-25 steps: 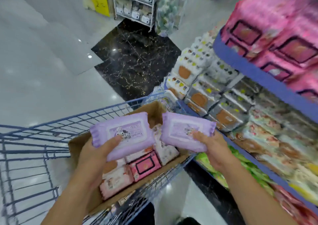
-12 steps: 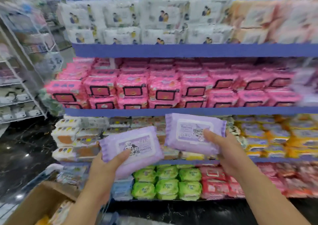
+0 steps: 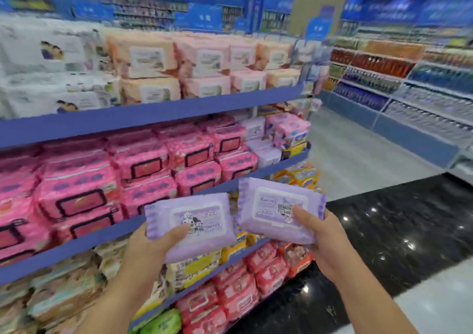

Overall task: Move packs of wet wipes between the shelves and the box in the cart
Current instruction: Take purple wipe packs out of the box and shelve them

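- We see the left hand (image 3: 153, 252) gripping a purple pack of wet wipes (image 3: 197, 228) by its lower left corner, thumb pressed on the printed face and fingers curled out of sight behind it.
- The right hand (image 3: 325, 249) grips a second purple pack (image 3: 276, 211) the same way, thumb laid on the face just beside a barcode sticker, fingers hidden behind.
- We find both packs held up in the air in front of the shelves (image 3: 153, 115), side by side and tilted a little toward each other; whether their edges touch we cannot tell.
- Behind them we see stacked pink packs (image 3: 138, 159) on the middle shelf, peach packs (image 3: 153, 60) above and red packs (image 3: 238, 290) below.
- To the right we see a dark marbled floor (image 3: 396, 231) and a blurred far aisle (image 3: 409, 83).
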Tool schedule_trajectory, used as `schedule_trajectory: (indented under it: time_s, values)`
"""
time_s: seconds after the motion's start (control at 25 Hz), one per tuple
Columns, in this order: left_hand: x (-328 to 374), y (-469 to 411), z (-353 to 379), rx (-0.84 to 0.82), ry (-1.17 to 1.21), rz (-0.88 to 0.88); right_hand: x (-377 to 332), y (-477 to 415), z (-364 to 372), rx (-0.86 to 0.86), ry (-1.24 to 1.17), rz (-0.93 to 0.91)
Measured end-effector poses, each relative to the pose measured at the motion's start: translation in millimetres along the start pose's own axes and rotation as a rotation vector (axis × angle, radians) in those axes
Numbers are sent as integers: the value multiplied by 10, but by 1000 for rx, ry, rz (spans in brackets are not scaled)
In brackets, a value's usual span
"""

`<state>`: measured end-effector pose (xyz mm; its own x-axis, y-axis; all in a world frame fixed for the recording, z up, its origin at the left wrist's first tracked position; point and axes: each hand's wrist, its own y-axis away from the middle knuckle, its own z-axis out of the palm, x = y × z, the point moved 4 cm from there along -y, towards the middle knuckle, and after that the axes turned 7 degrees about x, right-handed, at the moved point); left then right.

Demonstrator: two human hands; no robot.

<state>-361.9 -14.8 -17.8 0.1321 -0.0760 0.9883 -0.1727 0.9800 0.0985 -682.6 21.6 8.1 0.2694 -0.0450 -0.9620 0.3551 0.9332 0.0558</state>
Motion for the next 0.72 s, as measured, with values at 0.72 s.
schedule_trajectory:
  time_s: [0.72]
  values:
    - [236, -3438, 3628, -5, -566, 327, -336, -4161, -1360, -30, 314, -59]
